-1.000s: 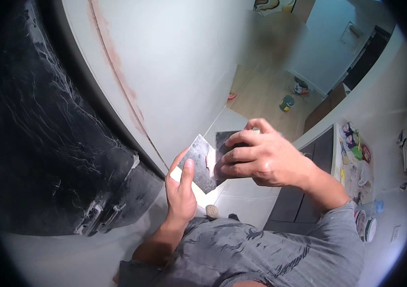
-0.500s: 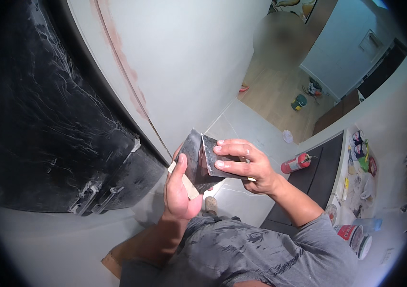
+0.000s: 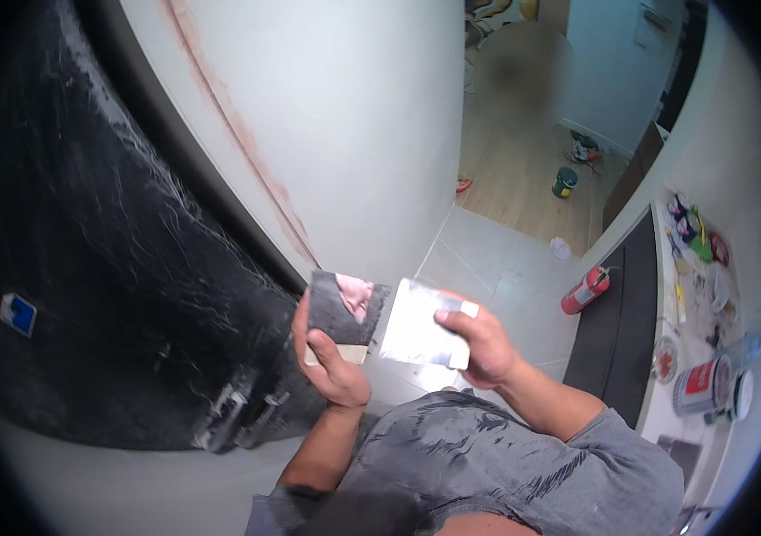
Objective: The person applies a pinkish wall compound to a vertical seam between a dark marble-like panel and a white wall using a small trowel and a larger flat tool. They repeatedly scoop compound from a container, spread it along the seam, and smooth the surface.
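Note:
My left hand (image 3: 337, 380) is closed on a broad putty knife (image 3: 328, 308) with a dark metal blade and a pale strip along its near edge. A lump of pinkish filler (image 3: 356, 297) lies on that blade. Just to the right, my right hand (image 3: 487, 348) grips a second putty knife (image 3: 416, 326), thumb on top; its blade shines white with glare. A narrow gap parts the two blades. Ahead stands a white panel (image 3: 353, 116), with a smeared pinkish filler line (image 3: 235, 125) running down along its seam.
A large black surface (image 3: 103, 232) under wrinkled film, with metal handles (image 3: 224, 415), rises at the left. On the right, a red fire extinguisher (image 3: 584, 290) stands by a counter holding a tub (image 3: 702, 386), cans and tools. Farther off, a green bucket (image 3: 564, 182) sits on the wood floor.
The blades were pressed together at an angle; now they are apart and side by side. The right one has turned to show a bright face, and the filler lies visible on the left one. The view has shifted.

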{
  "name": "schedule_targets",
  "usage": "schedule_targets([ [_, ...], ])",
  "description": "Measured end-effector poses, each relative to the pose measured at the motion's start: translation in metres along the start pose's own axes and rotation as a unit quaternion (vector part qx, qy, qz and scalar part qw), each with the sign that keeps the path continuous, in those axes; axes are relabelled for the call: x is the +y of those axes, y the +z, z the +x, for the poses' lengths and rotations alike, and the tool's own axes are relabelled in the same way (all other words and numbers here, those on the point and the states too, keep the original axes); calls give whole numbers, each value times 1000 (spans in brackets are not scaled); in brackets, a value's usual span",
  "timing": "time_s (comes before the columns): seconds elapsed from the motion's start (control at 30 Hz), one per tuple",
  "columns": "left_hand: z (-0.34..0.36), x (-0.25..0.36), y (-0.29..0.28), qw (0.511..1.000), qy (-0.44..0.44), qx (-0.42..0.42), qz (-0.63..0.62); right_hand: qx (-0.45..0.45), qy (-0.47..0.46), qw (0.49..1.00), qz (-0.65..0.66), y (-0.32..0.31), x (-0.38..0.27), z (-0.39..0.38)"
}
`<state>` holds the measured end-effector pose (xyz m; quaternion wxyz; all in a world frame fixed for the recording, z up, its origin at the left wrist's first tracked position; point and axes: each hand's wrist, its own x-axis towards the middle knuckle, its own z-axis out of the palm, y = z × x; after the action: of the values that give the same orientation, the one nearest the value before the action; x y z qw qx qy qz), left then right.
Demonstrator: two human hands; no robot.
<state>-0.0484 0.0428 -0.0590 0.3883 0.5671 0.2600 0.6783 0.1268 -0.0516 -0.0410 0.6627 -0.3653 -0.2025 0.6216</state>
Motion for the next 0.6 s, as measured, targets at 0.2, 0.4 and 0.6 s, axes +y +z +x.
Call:
schedule_targets([
  [0.2,52,-8,-75,947,220,-205,115,17,2,999,30,82,45,31],
  [0.4,99,-29,-156,875,303,-336,173,35,33,992,118,121,83,56],
  [0.6,122,-37,-183,845,297,-433,108,-48,-59,969,235,131,73,64],
])
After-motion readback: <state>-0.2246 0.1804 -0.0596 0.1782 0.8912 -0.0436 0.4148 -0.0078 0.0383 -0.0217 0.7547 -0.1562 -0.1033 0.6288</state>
